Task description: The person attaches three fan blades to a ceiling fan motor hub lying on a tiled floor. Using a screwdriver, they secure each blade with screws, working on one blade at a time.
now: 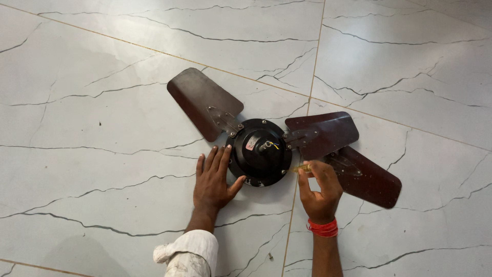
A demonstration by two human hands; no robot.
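a dark brown metal ceiling fan with a round black motor housing (260,152) lies on the white marble-patterned tiled floor (102,128), three blades spread out from the hub. the left hand (214,179) rests flat and open on the floor, fingers splayed, thumb and fingertips touching the housing's left edge. the right hand (320,191), with a red thread band (323,228) at its wrist, is pinched around a small yellowish tool (302,167) whose tip meets the housing's right rim, just beside a blade bracket.
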